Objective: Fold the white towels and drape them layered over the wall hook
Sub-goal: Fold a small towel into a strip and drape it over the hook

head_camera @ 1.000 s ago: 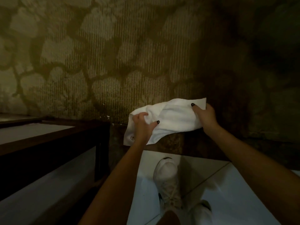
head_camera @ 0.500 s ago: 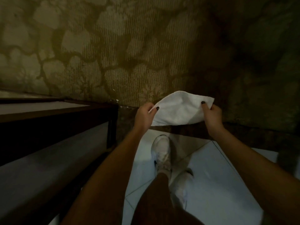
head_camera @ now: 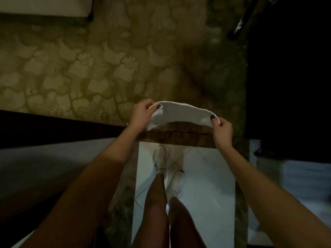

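Note:
A small white towel point(head_camera: 180, 112) is stretched flat between my two hands, in front of a patterned stone wall point(head_camera: 107, 68). My left hand point(head_camera: 142, 114) pinches its left end, thumb on top. My right hand point(head_camera: 222, 127) pinches its right end the same way. The towel looks folded into a narrow band seen nearly edge-on. No wall hook shows clearly; a dark metal bar point(head_camera: 241, 24) slants in at the top right.
A dark wooden counter edge point(head_camera: 53, 126) runs along the left, with a pale surface point(head_camera: 44, 158) below it. A dark opening point(head_camera: 290, 77) fills the right side. My legs and white shoes point(head_camera: 161, 158) stand on pale floor tiles point(head_camera: 206, 176).
The towel went from a loose crumpled shape to a flat, stretched band held level. Both hands rose and spread apart, and the view tilted down and shifted right.

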